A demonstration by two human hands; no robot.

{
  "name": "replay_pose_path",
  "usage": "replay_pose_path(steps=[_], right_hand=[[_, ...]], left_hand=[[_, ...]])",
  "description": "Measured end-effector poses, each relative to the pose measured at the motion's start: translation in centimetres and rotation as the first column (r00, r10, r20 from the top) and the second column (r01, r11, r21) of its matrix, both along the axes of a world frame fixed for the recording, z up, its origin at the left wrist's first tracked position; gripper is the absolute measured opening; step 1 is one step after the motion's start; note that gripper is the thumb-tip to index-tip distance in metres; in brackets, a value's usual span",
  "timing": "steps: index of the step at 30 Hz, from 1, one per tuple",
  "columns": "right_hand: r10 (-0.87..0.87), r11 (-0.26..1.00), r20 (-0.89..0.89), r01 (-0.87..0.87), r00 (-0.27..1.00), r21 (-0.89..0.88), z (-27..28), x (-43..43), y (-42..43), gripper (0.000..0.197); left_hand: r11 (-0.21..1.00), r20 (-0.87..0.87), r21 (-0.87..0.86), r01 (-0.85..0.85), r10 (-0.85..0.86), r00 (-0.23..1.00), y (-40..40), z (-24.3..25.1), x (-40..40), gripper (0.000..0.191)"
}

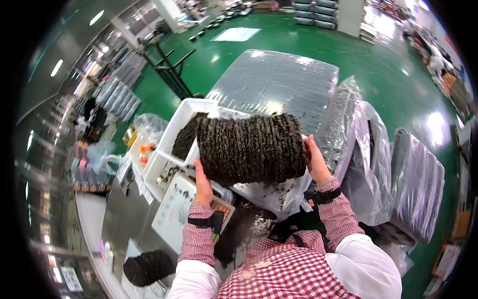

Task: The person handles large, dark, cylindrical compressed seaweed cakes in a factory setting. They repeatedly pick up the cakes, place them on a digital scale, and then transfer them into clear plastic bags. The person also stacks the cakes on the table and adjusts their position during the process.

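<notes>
Between my two hands lies a long stack of dark, rough-edged round sheets (pixel 252 147), which look like dried seaweed. It is held on its side, its layers running from left to right. My left hand (pixel 203 185) presses against its left end. The right end rests against the fingers of my right hand (pixel 316 159). Behind the stack, a white plastic bin (pixel 170 136) contains more of the dark material. Beneath and in front of it is a clear plastic bag (pixel 257 190) scattered with dark crumbs. A digital scale (pixel 175 209) with a white platform stands by my left wrist.
A shorter dark stack (pixel 147 267) lies on the steel table (pixel 123 213) at lower left. Large plastic-wrapped bales (pixel 276 76) stand ahead, with filled clear bags (pixel 418 183) at right. A pallet jack (pixel 170 69) stands on the green floor at upper left.
</notes>
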State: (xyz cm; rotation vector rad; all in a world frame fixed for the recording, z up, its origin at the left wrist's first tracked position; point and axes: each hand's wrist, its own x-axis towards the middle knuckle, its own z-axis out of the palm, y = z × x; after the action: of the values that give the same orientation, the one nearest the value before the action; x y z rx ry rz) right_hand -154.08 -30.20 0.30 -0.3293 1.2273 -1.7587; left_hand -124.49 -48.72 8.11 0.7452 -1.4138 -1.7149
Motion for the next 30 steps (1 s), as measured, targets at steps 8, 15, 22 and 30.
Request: replay_pose_path(steps=[8,15,22,30], right_hand=[[0.601,0.787,0.373,-0.443,0.707,-0.430,6.2,13.8,-9.6,0.064],[0.760,0.609,0.572,-0.644,0.308,-0.463,3.7,33.0,-15.8,0.056],[0.794,0.598,0.199,-0.796,0.574,-0.093,-2.3,40.5,-20.0,0.041],[0.525,0.842,-0.155,-0.537,0.837,-0.044,0.0,36.6,-21.0,0.051]], left_hand=[[0.577,0.096,-0.773,-0.263,0.516,0.851,4.8,12.9,14.2,0.070],[0.133,0.079,-0.989,-0.064,0.843,0.532,8.2,17.0,25.3,0.040],[0.117,0.153,-0.987,0.112,0.899,0.410,6.7,16.1,32.6,0.026],[0.152,0.170,-0.985,0.078,0.821,0.545,8.1,14.7,31.7,0.034]])
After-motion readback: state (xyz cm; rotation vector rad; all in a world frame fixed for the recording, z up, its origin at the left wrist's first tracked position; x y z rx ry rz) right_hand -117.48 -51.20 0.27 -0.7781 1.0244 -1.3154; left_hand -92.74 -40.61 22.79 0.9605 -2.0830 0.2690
